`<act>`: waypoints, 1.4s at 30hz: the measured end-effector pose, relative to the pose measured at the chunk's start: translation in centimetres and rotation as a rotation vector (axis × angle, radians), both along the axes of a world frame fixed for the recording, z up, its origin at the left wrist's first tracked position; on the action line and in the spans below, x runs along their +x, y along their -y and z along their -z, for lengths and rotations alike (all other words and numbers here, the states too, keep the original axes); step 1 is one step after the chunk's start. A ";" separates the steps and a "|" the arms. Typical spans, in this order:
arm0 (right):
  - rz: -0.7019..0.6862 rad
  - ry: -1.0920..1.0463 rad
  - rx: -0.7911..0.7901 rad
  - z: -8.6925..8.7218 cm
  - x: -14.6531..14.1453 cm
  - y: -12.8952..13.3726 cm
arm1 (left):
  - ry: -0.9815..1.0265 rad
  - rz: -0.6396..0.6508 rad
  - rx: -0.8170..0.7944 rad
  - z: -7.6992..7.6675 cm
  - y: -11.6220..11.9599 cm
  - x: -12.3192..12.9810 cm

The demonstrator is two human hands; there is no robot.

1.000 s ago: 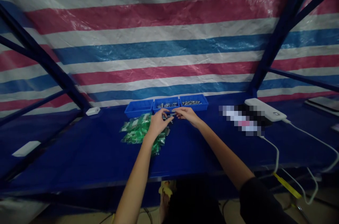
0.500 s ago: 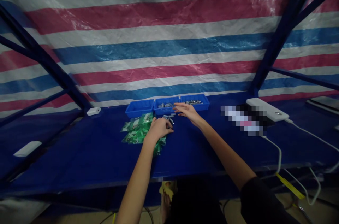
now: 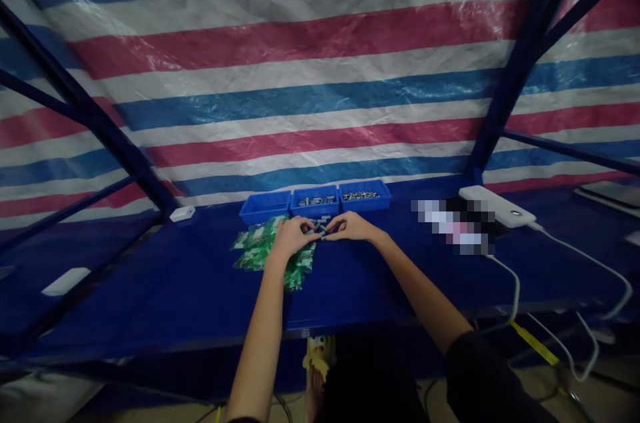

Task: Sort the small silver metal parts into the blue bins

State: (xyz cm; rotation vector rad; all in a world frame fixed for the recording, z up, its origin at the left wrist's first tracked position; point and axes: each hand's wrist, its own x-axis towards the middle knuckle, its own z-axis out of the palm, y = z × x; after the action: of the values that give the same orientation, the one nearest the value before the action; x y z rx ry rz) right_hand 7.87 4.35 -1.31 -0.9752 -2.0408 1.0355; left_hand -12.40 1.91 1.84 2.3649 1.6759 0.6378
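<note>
My left hand (image 3: 291, 237) is over the right side of a pile of green plastic packets (image 3: 255, 253), thumb and fingers closed on something too small to make out. Facing it, my right hand (image 3: 352, 227) is pinched at the small metal parts (image 3: 320, 223) lying between the two hands; what it holds is too small to tell. The fingertips of both hands nearly meet. Behind them stand three blue bins in a row: the left bin (image 3: 265, 207) shows no parts, while the middle bin (image 3: 315, 201) and right bin (image 3: 364, 196) hold small metal pieces.
On the blue table (image 3: 190, 296), a white power bank (image 3: 495, 207) with a cable and a blurred-out object (image 3: 453, 226) lie at the right. Two white devices (image 3: 182, 213) (image 3: 66, 281) are at the left. Blue frame posts and a striped sheet (image 3: 310, 89) stand behind.
My right hand has come down and left from in front of the bins to the loose parts, its fingers closing. My left hand has shifted slightly up. The camera view has shifted a little.
</note>
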 end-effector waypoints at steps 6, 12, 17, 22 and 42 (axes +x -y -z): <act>-0.010 0.125 0.162 0.2 0.1 -0.1 | -0.015 0.107 -0.104 1.0 -0.7 0.0; 0.263 0.140 0.215 -0.1 0.5 -0.4 | 0.115 0.004 0.067 0.9 -0.9 0.6; 0.158 -0.194 0.081 -0.7 -0.4 -0.4 | 0.307 0.035 0.085 0.6 -0.5 1.8; 0.175 -0.350 -0.011 -1.5 -1.0 -0.1 | 0.395 0.044 0.061 0.0 -0.2 2.6; 0.396 -0.520 -0.310 -1.0 -1.0 -0.6 | 0.113 0.016 0.085 0.6 -0.5 1.0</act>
State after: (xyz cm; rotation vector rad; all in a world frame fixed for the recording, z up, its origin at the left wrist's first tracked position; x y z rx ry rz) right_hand 6.85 4.94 -0.35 -1.0708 -1.2319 1.2446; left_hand -11.41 2.43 1.20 2.3479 1.6115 0.8397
